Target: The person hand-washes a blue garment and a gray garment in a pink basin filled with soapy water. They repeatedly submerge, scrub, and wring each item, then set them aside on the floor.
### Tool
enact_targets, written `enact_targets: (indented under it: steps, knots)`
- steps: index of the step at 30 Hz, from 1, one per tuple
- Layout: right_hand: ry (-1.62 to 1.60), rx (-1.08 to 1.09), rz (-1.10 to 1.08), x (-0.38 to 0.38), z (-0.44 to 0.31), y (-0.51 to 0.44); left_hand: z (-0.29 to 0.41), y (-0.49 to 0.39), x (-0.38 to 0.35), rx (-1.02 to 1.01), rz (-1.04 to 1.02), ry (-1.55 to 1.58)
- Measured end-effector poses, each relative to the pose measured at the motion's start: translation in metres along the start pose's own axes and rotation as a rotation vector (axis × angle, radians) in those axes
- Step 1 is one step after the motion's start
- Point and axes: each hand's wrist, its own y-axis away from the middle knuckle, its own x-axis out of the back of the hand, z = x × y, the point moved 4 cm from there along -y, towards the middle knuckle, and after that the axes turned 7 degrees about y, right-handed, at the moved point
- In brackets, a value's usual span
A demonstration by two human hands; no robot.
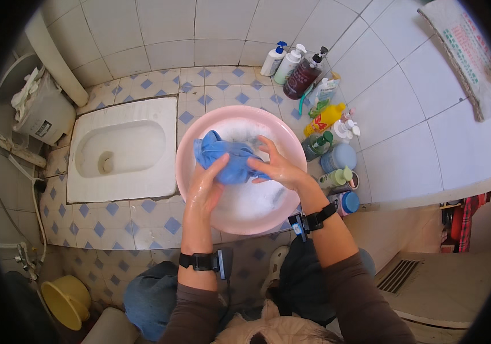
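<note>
A wet blue cloth [232, 165] is held up over a round pink plastic basin [187, 202]. White suds [250, 200] cover much of what shows inside the basin. At the cloth's left side, my left hand [206, 182] grips it, with the thumb across the front and the other fingers partly hidden behind. My right hand [277, 165] touches the cloth's right end with thumb and lower fingers, its upper fingers spread. Whether that hand grips the cloth or only touches it is unclear. Both forearms wear black straps with small devices.
A white squat toilet [170, 150] lies left of the basin. Pump bottles, including a dark red one [303, 77], and a yellow bottle [325, 119] line the right wall. A yellow bucket [67, 301] stands lower left; a lined bin [52, 116] is upper left.
</note>
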Motion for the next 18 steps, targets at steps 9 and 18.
enact_targets:
  steps: [9, 18]
  knots:
    - [0.059, 0.100, -0.276, 0.015, -0.007, -0.001, 0.014, -0.006, 0.014, -0.105, 0.240, -0.062]
    - [0.290, 0.377, -0.100, 0.028, -0.029, 0.000, 0.014, 0.003, -0.012, 0.004, 0.129, 0.053]
